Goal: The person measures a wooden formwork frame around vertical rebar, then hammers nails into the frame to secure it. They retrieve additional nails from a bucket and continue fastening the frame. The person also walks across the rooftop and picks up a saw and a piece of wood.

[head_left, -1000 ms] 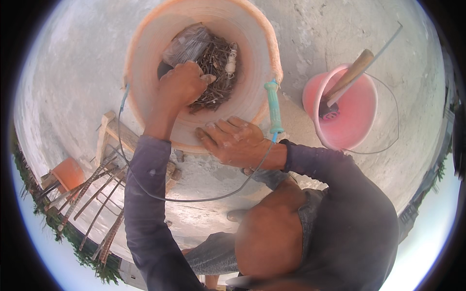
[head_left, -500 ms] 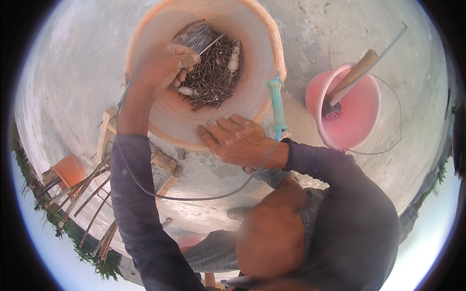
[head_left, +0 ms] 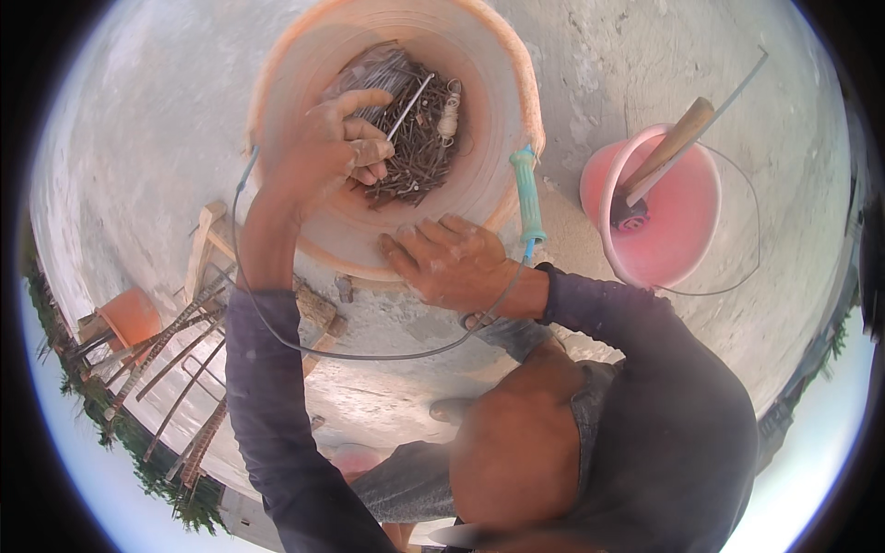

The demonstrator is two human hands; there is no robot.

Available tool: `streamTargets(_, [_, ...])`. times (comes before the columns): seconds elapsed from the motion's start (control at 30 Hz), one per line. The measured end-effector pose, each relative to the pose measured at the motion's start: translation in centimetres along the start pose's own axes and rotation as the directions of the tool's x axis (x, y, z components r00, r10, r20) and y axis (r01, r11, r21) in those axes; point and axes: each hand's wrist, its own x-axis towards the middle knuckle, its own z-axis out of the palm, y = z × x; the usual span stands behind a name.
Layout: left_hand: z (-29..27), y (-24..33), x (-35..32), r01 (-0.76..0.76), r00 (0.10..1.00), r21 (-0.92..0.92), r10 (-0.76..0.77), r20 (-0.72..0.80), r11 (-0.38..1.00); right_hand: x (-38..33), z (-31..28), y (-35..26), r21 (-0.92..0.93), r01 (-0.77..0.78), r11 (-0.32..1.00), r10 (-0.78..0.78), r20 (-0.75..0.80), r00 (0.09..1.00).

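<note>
A large orange-brown bucket (head_left: 502, 83), its inner wall coated pale, holds a heap of dark nails (head_left: 424, 147). My left hand (head_left: 336, 143) reaches inside it. A long bright nail (head_left: 412, 104) meets its thumb tip, seemingly pinched there with a finger behind, while the index finger is stretched away. Beside the hand lies a clear plastic bag (head_left: 373, 74) of shiny nails. A bundle of white string (head_left: 449, 115) rests on the heap's right side. My right hand (head_left: 452, 263) lies over the bucket's near rim, fingers extended, holding nothing.
The bucket's wire handle, with a green grip (head_left: 525, 198), loops toward me across both forearms. At right stands a pink bucket (head_left: 678, 230) with a wooden-handled tool (head_left: 678, 143) inside. Rebar (head_left: 175, 369), a wooden frame (head_left: 203, 249) and an orange container (head_left: 131, 318) lie at left.
My left hand has moved slightly right and down with the bright nail, and its index finger has lifted away. The large bucket has shifted slightly right; the right hand stays on its rim.
</note>
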Motion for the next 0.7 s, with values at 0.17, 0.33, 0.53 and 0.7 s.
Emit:
streamTargets(0.17, [1.2, 0.0, -0.3, -0.133, 0.939, -0.121, 0.086, -0.334, 0.984, -0.2, -0.1, -0.1, 0.006, -0.003, 1.0, 0.003, 0.059, 0.998])
streamTargets(0.33, [2.7, -1.2, 1.4, -0.116, 0.894, -0.071, 0.073, -0.442, 0.991, -0.2, -0.3, 0.1, -0.014, 0.012, 1.0, -0.011, 0.071, 0.997])
streamTargets(0.53, [5.5, -2.8, 4.5, 0.133, 0.953, 0.763, 0.131, -0.275, 0.632, -0.1, -0.3, 0.2, -0.025, 0.012, 1.0, -0.011, 0.053, 0.999])
streamTargets(0.7, [5.3, -3.8, 5.7, 0.151, 0.964, 0.681, 0.045, -0.261, 0.716, 0.0, -0.3, 0.3, 0.024, 0.031, 0.999, -0.031, 0.03, 0.999])
